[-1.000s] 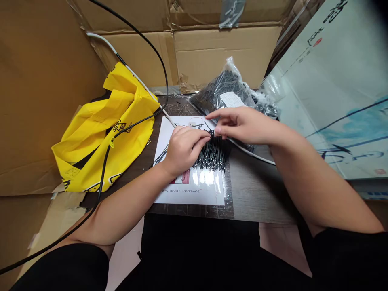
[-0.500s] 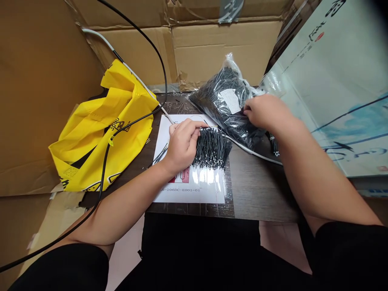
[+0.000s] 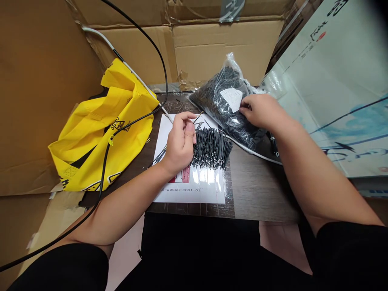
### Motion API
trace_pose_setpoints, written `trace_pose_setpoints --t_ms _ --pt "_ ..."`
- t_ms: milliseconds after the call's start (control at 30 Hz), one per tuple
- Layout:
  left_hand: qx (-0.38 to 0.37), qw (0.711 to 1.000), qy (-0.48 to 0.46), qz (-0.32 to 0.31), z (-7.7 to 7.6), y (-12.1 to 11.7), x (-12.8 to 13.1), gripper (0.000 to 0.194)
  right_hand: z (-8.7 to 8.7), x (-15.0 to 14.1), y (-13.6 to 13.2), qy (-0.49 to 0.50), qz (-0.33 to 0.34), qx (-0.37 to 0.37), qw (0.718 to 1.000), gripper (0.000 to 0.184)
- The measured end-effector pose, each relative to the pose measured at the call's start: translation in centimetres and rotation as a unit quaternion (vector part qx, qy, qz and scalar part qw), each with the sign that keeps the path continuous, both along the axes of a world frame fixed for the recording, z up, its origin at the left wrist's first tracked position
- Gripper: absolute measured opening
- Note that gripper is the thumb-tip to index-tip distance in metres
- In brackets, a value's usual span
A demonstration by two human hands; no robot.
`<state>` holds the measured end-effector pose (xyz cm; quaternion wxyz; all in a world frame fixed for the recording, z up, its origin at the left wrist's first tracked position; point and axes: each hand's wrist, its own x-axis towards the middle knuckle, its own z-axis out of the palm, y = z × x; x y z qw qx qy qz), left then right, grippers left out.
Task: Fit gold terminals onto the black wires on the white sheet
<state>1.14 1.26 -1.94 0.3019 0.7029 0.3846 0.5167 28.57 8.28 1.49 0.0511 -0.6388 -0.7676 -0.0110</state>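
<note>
My left hand [image 3: 181, 142] is curled at the left end of a fanned row of thin black wire pieces [image 3: 212, 148], and its thumb and fingers pinch one thin wire that sticks up to the right. The wires lie on a white laminated sheet [image 3: 194, 185] on the dark wooden table [image 3: 257, 190]. My right hand [image 3: 261, 111] rests on a clear plastic bag [image 3: 226, 95] full of the same black wires, fingers closed on its side next to a white label.
A crumpled yellow bag [image 3: 103, 133] lies at the left. A black cable [image 3: 136, 117] and a white cable [image 3: 251, 151] cross the table. Cardboard walls [image 3: 212, 48] stand behind and left; a large printed box [image 3: 336, 89] stands at the right.
My right hand left the wire row and went right to the plastic bag, then settled on it. My left hand lifted slightly and now pinches a single wire.
</note>
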Motion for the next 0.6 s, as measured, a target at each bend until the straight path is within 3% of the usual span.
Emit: trace_pose_setpoints --t_ms 100,300,467,600 --pt "0.012 1.000 0.008 -0.009 0.2 -0.1 0.1 0.029 -0.2 0.3 0.1 -0.012 -0.027 -0.017 0.999 0.025" --pt "0.000 1.000 -0.006 -0.014 0.1 -0.3 0.2 0.020 -0.8 0.8 0.2 -0.026 -0.018 -0.020 0.999 0.019" --pt "-0.022 0.999 -0.015 -0.028 0.0 -0.4 0.2 0.017 -0.2 0.6 -0.3 0.010 -0.066 0.044 0.997 0.018" --pt "0.009 1.000 0.005 0.014 0.2 -0.5 0.0 0.017 1.4 0.0 -1.3 0.091 -0.074 0.172 0.978 0.024"
